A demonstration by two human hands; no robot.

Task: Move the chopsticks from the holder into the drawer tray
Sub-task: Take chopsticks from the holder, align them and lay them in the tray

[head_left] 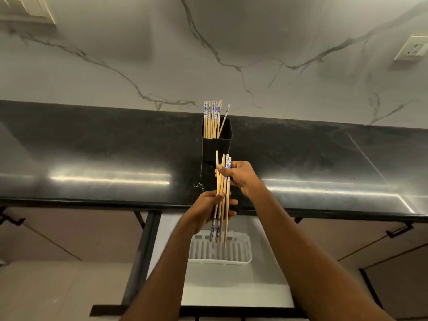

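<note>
A black square holder (217,147) stands on the dark countertop (92,154), with several wooden chopsticks (212,118) with blue-and-white ends upright inside it. In front of the holder, both hands grip one bundle of chopsticks (222,193) held nearly upright. My right hand (240,177) pinches the bundle near its top. My left hand (210,208) wraps around its lower half. The bundle's lower ends hang over a white slotted tray (240,251) that sits in the open drawer (231,286) below the counter edge.
A marble-patterned wall rises behind the counter, with a socket plate (412,48) at the right and another fitting (27,10) at the top left. Cabinet fronts with dark handles (399,230) flank the open drawer.
</note>
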